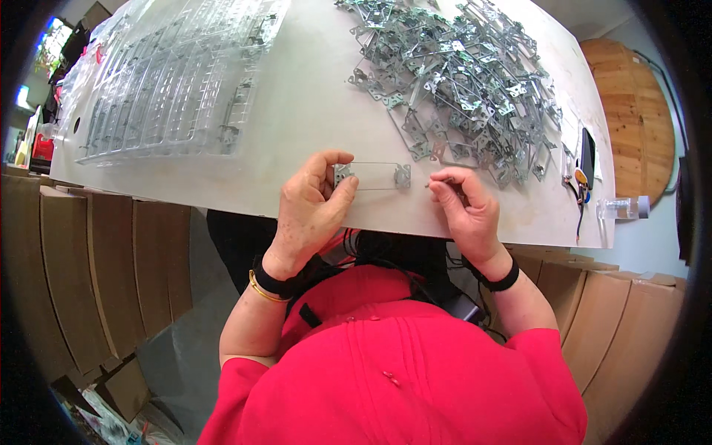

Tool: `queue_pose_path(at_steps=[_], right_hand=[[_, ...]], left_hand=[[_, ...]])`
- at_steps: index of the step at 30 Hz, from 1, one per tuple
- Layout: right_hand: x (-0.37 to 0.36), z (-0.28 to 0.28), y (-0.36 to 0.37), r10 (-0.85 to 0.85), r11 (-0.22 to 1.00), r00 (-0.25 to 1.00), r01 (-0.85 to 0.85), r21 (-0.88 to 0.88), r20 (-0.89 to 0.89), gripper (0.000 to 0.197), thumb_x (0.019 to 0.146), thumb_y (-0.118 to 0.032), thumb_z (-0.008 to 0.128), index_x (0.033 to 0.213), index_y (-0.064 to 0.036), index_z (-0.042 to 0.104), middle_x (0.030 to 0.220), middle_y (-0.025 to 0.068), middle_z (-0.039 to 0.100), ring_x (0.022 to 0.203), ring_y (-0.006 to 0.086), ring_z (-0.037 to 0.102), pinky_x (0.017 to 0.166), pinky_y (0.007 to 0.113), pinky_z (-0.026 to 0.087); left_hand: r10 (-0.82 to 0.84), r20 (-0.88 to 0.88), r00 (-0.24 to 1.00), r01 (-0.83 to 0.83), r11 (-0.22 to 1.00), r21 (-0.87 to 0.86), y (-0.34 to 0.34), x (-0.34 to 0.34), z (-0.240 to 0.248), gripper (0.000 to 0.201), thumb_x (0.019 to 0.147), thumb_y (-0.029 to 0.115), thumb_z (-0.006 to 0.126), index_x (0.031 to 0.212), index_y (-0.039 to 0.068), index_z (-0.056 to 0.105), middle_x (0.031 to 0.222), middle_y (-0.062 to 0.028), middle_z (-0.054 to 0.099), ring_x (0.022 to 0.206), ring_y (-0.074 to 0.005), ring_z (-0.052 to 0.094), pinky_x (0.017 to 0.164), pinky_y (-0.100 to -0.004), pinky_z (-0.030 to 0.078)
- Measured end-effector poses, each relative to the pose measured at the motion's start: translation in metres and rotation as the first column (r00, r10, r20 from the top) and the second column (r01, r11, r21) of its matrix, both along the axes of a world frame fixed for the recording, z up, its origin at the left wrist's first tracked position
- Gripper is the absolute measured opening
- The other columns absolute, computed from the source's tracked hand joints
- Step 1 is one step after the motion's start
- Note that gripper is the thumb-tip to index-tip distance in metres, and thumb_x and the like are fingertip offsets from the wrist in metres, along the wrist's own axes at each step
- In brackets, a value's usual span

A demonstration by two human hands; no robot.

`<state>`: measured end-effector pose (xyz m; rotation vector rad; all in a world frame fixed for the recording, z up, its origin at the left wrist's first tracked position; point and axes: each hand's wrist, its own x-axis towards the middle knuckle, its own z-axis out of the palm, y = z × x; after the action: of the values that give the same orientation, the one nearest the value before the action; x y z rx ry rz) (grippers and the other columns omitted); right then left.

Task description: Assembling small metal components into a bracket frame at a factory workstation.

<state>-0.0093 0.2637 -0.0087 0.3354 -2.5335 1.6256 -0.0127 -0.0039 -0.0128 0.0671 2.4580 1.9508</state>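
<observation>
From where I stand, the pile (475,81) of metal parts on the counter (311,96) serves as reference. The frame (402,176), two plates joined by thin wires, is below the pile's left side, near the person's edge of the counter.

The left hand (315,200) has its grip clamped on the frame's left plate, thumb against fingers. Holding by one end appears deliberate: the wires and the far plate are left uncovered, facing the other hand.

The right hand (469,211) is just below the pile, apart from the frame. Its grip is drawn together at the tips, apparently on a small piece (428,185) too slight to identify. Its fingertips point toward the frame's free end, which suits close work there.

Clear trays (194,148) are well to the left of the pile; the gap presumably keeps loose parts away from them. A bottle (619,208) is right of and below the pile, probably set aside to keep the working area unobstructed.
</observation>
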Motion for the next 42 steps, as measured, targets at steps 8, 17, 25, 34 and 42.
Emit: queue_pose_path(at_steps=[8, 17, 25, 34, 42], right_hand=[[-0.013, -0.010, -0.020, -0.015, 0.998, 0.999, 0.012, -0.067, -0.047, 0.015, 0.104, -0.006, 0.070, 0.119, -0.0039, 0.073, 0.099, 0.0042, 0.072, 0.082, 0.0101, 0.069, 0.074, 0.025, 0.054], [-0.015, -0.004, -0.028, -0.008, 0.997, 0.994, 0.016, 0.069, -0.111, 0.015, 0.103, -0.005, 0.070, 0.117, -0.0035, 0.072, 0.095, 0.0062, 0.070, 0.079, 0.0127, 0.068, 0.072, 0.027, 0.053], [-0.016, -0.006, -0.029, -0.023, 0.996, 0.989, 0.034, 0.080, -0.143, 0.012, 0.101, -0.004, 0.073, 0.113, -0.0037, 0.072, 0.092, 0.0059, 0.069, 0.076, 0.0124, 0.066, 0.069, 0.027, 0.052], [-0.019, -0.006, -0.030, -0.005, 0.991, 0.979, 0.031, 0.126, -0.205, 0.012, 0.096, -0.004, 0.077, 0.107, -0.0047, 0.071, 0.094, 0.0097, 0.071, 0.077, 0.0210, 0.067, 0.071, 0.032, 0.054], [-0.017, 0.001, -0.030, 0.025, 0.987, 0.979, 0.008, 0.159, -0.202, 0.013, 0.097, -0.001, 0.073, 0.109, -0.0041, 0.071, 0.095, 0.0115, 0.070, 0.080, 0.0247, 0.068, 0.073, 0.033, 0.054]], left_hand=[[0.000, 0.003, 1.000, 0.000, 1.000, 0.005, -0.001, 0.000, -0.001, 0.029, 0.098, 0.008, 0.074, 0.124, -0.003, 0.068, 0.078, 0.0079, 0.051, 0.064, 0.0002, 0.049, 0.055, -0.0193, 0.042], [-0.016, -0.016, 1.000, 0.016, 1.000, -0.015, -0.002, 0.001, 0.000, 0.028, 0.098, 0.007, 0.074, 0.124, -0.002, 0.068, 0.077, 0.0079, 0.051, 0.063, 0.0007, 0.050, 0.054, -0.0189, 0.042], [-0.009, -0.010, 1.000, 0.009, 1.000, 0.021, -0.001, 0.000, -0.002, 0.026, 0.097, 0.005, 0.074, 0.122, -0.002, 0.068, 0.076, 0.0080, 0.051, 0.062, 0.0005, 0.051, 0.054, -0.0196, 0.042], [-0.011, -0.014, 1.000, 0.011, 1.000, 0.012, -0.002, 0.000, -0.003, 0.025, 0.097, 0.004, 0.074, 0.120, -0.002, 0.069, 0.074, 0.0078, 0.053, 0.061, 0.0003, 0.051, 0.053, -0.0199, 0.040], [0.003, -0.021, 1.000, -0.002, 0.998, 0.056, 0.001, 0.000, -0.003, 0.020, 0.098, 0.004, 0.074, 0.116, -0.002, 0.070, 0.070, 0.0080, 0.051, 0.060, 0.0005, 0.045, 0.052, -0.0210, 0.035]])
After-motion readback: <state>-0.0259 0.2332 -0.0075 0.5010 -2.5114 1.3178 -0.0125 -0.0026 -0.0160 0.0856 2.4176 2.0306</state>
